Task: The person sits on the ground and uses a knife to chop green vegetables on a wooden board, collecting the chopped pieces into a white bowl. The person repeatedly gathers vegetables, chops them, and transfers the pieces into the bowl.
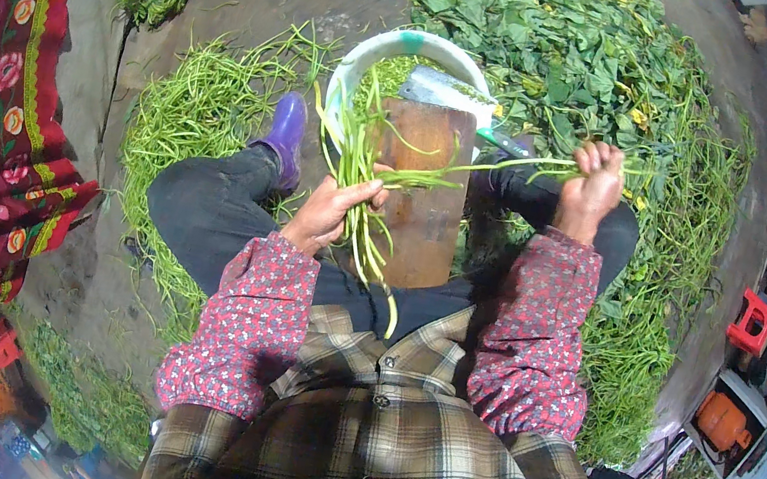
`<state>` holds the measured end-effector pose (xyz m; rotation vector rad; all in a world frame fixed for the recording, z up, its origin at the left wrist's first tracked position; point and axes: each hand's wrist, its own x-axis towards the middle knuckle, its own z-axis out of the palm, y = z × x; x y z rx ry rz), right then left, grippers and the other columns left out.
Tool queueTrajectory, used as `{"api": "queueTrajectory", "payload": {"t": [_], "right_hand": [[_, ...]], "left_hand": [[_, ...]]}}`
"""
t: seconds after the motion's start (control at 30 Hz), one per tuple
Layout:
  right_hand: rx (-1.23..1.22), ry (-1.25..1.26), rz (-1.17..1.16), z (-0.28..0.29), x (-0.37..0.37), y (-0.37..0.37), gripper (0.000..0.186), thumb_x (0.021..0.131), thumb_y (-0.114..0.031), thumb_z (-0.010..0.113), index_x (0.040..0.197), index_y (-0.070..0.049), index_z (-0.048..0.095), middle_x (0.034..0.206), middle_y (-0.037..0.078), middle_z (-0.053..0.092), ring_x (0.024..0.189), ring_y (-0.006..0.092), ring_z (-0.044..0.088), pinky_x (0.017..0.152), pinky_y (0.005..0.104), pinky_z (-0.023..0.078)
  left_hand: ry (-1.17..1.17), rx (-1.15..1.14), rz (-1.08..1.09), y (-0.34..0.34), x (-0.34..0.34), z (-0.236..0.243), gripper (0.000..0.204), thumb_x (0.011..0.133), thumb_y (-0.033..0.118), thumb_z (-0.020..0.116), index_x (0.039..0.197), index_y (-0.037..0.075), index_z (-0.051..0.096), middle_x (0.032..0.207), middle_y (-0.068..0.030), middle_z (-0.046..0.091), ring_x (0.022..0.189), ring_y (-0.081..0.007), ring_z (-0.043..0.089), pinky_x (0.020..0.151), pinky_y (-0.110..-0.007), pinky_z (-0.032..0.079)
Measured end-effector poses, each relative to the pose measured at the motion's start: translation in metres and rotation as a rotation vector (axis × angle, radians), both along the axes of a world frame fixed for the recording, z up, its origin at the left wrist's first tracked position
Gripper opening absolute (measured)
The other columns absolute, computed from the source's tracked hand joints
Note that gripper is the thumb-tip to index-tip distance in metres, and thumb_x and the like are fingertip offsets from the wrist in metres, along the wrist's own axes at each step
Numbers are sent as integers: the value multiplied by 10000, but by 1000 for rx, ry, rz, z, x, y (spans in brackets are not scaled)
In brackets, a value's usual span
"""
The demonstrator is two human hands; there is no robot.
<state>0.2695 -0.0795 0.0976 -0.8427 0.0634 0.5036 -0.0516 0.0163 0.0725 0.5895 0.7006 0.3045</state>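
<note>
The left hand (332, 216) clasps a bunch of green stems (361, 160) at frame centre, upright over the wooden board (426, 196). The right hand (593, 188), fist closed, pulls one long stem (508, 164) sideways toward centre right.

Left hand (332, 214) gripping a bunch of long green stems (367, 171) over an upright brown wooden chopping block (421, 207), right hand (592, 185) closed on stem ends, white round plastic basin (406, 45) beyond — steel cleaver (441, 90) across it

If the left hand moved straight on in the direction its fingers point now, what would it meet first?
Probably the wooden chopping board: the left hand, gripping a bundle of green stems, points right toward it. Depth is unclear, so it might pass just above.
</note>
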Motion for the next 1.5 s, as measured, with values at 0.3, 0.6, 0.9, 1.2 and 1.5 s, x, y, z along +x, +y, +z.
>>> {"api": "queueTrajectory", "payload": {"t": [0.3,0.6,0.9,1.2,1.5], "right_hand": [[-384,17,342,44,-45,-14,159,885,-117,520,728,-98,506,554,-69,359,420,28,277,367,190,203],[-410,-5,1016,22,-167,32,278,824,-226,646,1006,-19,606,797,11,606,526,33,468,426,172,337],[-254,-181,1061,-8,-188,30,417,791,-215,668,1131,-20,527,973,24,595,870,103,535,788,271,445],[-518,-109,601,-29,-189,32,139,787,-83,620,892,4,597,779,37,626,655,115,586,591,262,485],[-187,37,874,-17,-147,16,144,841,-142,595,852,-19,520,708,36,520,611,110,501,573,272,460]], "left_hand": [[35,0,283,8,-3,-12,324,892,128,516,1178,36,397,811,-46,524,694,-143,528,687,-307,493],[138,289,162,-10,11,3,272,862,153,587,1093,14,550,866,-28,598,780,-96,558,699,-250,463],[450,974,-55,-17,13,1,333,800,121,579,1109,22,506,1008,-152,602,934,-242,588,795,-343,454],[324,1276,-280,-29,19,2,746,703,14,610,1329,-59,210,1241,-287,340,1134,-429,398,925,-411,387],[334,348,-82,8,5,-1,297,927,192,476,1101,-36,554,960,-89,627,837,-142,594,677,-243,480]]}}
